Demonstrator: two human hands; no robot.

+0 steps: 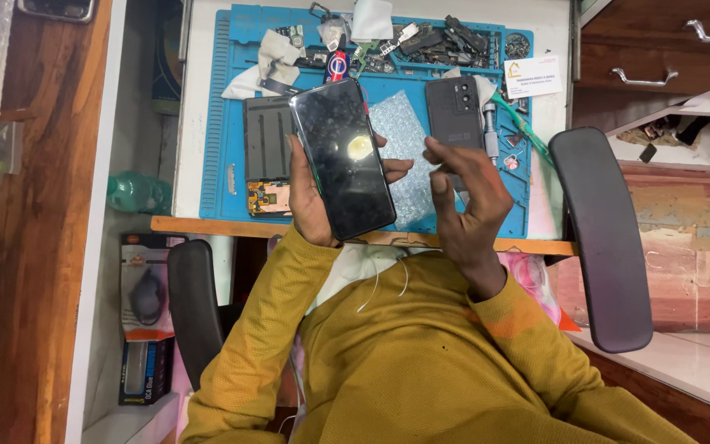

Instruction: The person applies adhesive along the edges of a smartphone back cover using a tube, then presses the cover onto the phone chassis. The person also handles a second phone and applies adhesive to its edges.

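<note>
A glossy black phone screen (343,156) was seen over a blue work mat (215,164); mustard-yellow sleeves (265,329) (finely knit-textured) were worn.

White bench (199,123) carries blue mat (223,189)

1. We sit at a white workbench (195,99) edged in orange wood.
2. Our chair's black armrests (603,238) flank us.
3. Brown wooden drawers (659,41) with metal handles stand at right.
4. A wooden shelf (22,271) runs along our left.
</note>
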